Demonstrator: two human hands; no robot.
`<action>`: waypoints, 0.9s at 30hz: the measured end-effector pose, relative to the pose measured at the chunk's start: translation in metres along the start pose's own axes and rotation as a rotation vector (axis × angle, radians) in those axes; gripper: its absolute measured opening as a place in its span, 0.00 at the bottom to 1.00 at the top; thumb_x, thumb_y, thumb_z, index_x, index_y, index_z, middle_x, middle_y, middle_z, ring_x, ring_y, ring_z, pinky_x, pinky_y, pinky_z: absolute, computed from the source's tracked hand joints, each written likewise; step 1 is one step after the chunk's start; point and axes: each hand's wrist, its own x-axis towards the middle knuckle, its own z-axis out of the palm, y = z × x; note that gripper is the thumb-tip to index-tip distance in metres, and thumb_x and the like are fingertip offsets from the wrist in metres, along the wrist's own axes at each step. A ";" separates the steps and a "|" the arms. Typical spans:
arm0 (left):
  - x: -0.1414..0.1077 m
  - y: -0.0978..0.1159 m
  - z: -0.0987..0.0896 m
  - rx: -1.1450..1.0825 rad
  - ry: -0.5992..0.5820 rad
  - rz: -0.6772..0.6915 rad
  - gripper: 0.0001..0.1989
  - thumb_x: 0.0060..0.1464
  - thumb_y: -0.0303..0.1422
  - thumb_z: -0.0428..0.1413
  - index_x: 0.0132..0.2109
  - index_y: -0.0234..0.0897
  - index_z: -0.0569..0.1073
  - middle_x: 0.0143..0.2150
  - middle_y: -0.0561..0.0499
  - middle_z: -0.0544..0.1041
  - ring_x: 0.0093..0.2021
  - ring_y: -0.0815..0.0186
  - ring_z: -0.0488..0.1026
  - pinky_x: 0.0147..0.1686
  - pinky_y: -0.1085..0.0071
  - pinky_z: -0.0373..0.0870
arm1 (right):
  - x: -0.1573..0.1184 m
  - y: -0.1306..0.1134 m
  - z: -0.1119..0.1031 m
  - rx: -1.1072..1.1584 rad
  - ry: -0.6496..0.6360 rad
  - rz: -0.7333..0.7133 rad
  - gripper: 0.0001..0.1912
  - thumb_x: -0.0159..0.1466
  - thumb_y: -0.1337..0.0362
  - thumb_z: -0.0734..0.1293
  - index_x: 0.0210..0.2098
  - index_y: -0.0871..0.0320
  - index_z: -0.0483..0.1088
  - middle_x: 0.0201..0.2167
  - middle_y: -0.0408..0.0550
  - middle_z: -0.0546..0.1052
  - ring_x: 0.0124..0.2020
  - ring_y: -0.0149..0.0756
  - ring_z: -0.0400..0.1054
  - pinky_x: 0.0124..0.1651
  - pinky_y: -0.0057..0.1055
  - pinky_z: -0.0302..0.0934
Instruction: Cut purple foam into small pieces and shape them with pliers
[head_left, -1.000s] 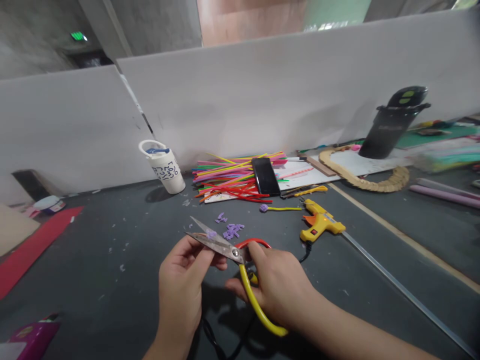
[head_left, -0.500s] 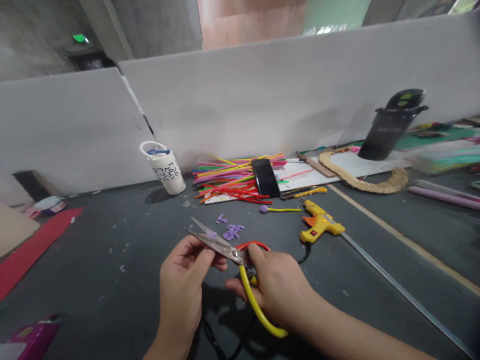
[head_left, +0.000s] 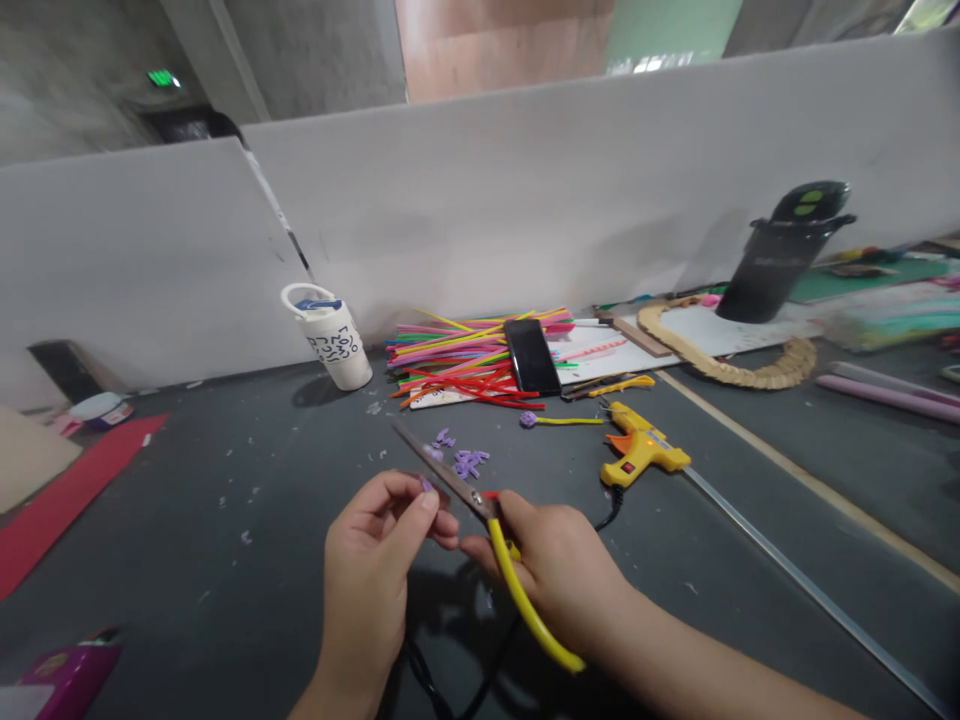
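Observation:
My left hand [head_left: 373, 555] pinches a small purple piece [head_left: 426, 484] between thumb and forefinger. Beside it, my right hand [head_left: 566, 565] grips a pair of scissors [head_left: 517, 585] with a yellow and a red handle. The blades point forward and to the left, nearly closed, just past my left fingertips. Several cut purple bits [head_left: 470, 463] lie on the dark table beyond the blades. Farther off lies a yellow stem with a purple ball end [head_left: 528, 420], its other end near the nozzle of a yellow glue gun [head_left: 637, 445].
A black phone [head_left: 533, 357] rests on a bundle of coloured pipe cleaners [head_left: 442, 345]. Behind stand a white cup [head_left: 337, 350] and a black bottle [head_left: 776, 262], against a white partition [head_left: 480, 200]. Red paper [head_left: 82, 490] lies left; a black cord [head_left: 424, 670] runs beneath my hands.
The scissor blades have come together and shifted slightly right, away from my left fingertips. The purple piece now shows at the left thumb tip.

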 end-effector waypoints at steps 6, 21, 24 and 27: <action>0.002 0.002 0.003 0.093 0.038 -0.012 0.02 0.47 0.30 0.59 0.30 0.37 0.72 0.24 0.56 0.75 0.21 0.71 0.71 0.23 0.76 0.67 | 0.003 0.006 -0.002 0.189 0.045 0.020 0.15 0.57 0.51 0.63 0.31 0.56 0.62 0.22 0.43 0.72 0.24 0.38 0.67 0.24 0.27 0.48; -0.006 -0.003 0.014 0.786 -0.300 0.244 0.07 0.46 0.24 0.52 0.23 0.39 0.68 0.22 0.55 0.70 0.23 0.68 0.68 0.24 0.74 0.63 | 0.009 0.009 -0.009 0.888 0.069 -0.042 0.03 0.52 0.70 0.62 0.24 0.58 0.63 0.19 0.37 0.64 0.22 0.26 0.58 0.26 0.22 0.54; -0.005 -0.004 0.014 0.792 -0.319 0.248 0.07 0.45 0.24 0.52 0.23 0.39 0.67 0.22 0.55 0.69 0.22 0.68 0.67 0.24 0.74 0.62 | 0.009 0.011 -0.009 0.872 0.120 -0.016 0.03 0.54 0.69 0.61 0.24 0.57 0.61 0.21 0.37 0.64 0.23 0.27 0.58 0.27 0.23 0.54; -0.004 -0.004 0.013 0.720 -0.328 0.149 0.06 0.46 0.25 0.53 0.24 0.39 0.68 0.21 0.55 0.70 0.21 0.67 0.68 0.23 0.73 0.63 | 0.009 0.012 -0.014 0.866 0.131 0.010 0.06 0.58 0.65 0.59 0.25 0.57 0.61 0.20 0.37 0.63 0.20 0.26 0.56 0.24 0.23 0.53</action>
